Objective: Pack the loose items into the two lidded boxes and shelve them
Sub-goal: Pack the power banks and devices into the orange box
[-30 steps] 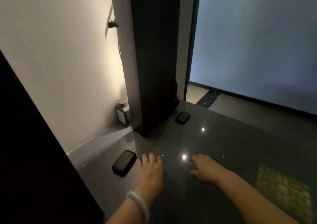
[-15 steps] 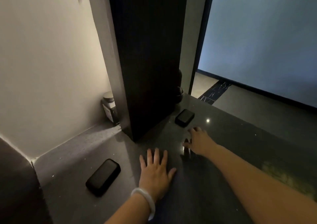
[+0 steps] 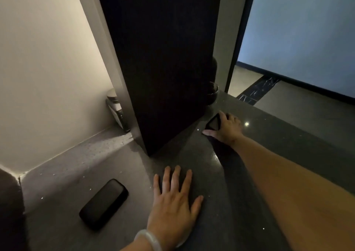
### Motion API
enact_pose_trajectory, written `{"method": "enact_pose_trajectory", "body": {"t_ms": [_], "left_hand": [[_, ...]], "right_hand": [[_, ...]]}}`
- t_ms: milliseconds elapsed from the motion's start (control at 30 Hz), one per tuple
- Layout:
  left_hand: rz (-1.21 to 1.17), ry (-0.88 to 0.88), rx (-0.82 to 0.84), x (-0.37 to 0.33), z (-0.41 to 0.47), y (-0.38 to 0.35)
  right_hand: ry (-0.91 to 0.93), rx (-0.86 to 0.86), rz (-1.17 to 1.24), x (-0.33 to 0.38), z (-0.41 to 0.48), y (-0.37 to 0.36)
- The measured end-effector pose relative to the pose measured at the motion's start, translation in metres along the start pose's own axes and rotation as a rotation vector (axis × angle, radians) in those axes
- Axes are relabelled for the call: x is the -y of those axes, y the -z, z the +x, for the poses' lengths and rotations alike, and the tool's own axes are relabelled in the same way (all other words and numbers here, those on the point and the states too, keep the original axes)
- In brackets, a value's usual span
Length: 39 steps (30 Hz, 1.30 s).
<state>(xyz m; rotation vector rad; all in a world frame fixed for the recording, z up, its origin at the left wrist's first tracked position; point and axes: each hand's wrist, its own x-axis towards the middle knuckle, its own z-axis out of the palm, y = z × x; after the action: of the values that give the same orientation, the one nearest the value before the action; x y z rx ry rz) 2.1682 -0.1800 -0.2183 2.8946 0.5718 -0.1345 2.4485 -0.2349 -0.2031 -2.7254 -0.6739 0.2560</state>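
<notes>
A small black case (image 3: 212,124) lies on the dark speckled counter (image 3: 123,166) beside the base of a tall dark panel. My right hand (image 3: 226,128) reaches forward and closes round this case, thumb on its near side and fingers over its far edge. A longer black case (image 3: 103,203) lies at the lower left of the counter, untouched. My left hand (image 3: 172,204), with a pale bangle on the wrist, lies flat on the counter with fingers spread, just right of the longer case.
A tall dark panel (image 3: 163,58) stands on the counter in the middle. A dark round vessel (image 3: 212,92) sits behind its right edge. A square glass bottle with a metal cap (image 3: 116,110) stands by the pale wall at left. The floor drops away on the right.
My right hand has stretched forward and taken hold of the small black case. The left hand has stayed flat on the counter. The view has moved closer.
</notes>
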Motion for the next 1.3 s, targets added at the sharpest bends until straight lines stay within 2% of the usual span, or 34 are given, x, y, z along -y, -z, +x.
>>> {"method": "enact_pose_trajectory", "body": {"t_ms": [167,400,600,900,1067,1200,1300], "left_hand": [[0.02,0.033,0.057,-0.002,0.0,0.008],[-0.029,-0.011,0.021,-0.003,-0.003,0.01],[-0.046,-0.033,0.004,0.002,-0.01,0.007],[-0.081,-0.133,0.046,0.008,-0.028,0.011],[-0.061,-0.122,0.002,0.03,-0.056,0.016],[-0.061,0.056,-0.153,0.056,-0.068,0.035],[-0.109,0.224,-0.197,0.076,-0.075,0.044]], "right_hand": [[-0.002,0.008,-0.029,-0.004,-0.047,-0.002],[-0.105,-0.044,0.036,-0.017,-0.19,-0.009],[-0.176,0.059,-0.026,-0.005,-0.304,-0.021],[-0.002,0.244,-0.085,-0.006,-0.318,-0.001],[0.085,0.1,-0.041,0.015,-0.318,-0.018],[0.067,-0.021,0.073,0.02,-0.324,-0.04],[0.054,-0.114,0.13,0.019,-0.328,-0.05]]}}
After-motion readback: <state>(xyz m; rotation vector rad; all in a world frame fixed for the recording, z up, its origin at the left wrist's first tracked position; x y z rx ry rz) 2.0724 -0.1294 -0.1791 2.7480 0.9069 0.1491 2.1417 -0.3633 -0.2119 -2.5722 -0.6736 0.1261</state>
